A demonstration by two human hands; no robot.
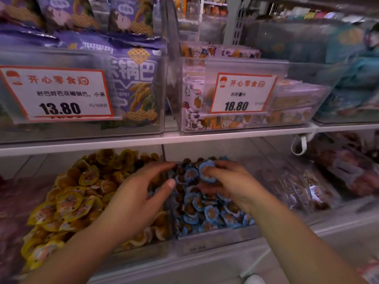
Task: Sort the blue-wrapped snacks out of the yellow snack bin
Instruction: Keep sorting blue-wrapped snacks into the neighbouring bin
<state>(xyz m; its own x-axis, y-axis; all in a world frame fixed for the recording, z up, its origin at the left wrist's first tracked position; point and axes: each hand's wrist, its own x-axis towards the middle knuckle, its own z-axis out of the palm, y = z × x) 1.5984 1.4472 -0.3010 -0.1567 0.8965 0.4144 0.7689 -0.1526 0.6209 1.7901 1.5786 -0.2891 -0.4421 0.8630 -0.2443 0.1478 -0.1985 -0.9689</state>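
— Two bins matter here: the yellow snack bin on the left and the blue snack bin just right of it, with a clear divider between them. How far do you reckon you've got?

— Most of the way, I'd guess?

— Probably, though I can only judge from what lies on top. No blue wrapper shows among the yellow snacks on the visible surface, while the right bin is heaped with blue ones. Anything buried under the yellow pile, or hidden beneath your left hand, I cannot rule out.

— And what am I holding?

— Your right hand pinches one blue-wrapped snack between thumb and fingertips, at the far end of the blue heap. It sits right over the blue pile, so I'd say it only needs letting go.

— The left?

— Your left hand holds nothing that I can see. Its fingers are spread and loosely bent, reaching across the divider, with the fingertips near the far-left corner of the blue heap and the palm over the right edge of the yellow pile. The pinched snack lies just right of those fingertips, apart from them.

— What's left, then?

— Drop that piece, then rake through the yellow pile once more for stragglers
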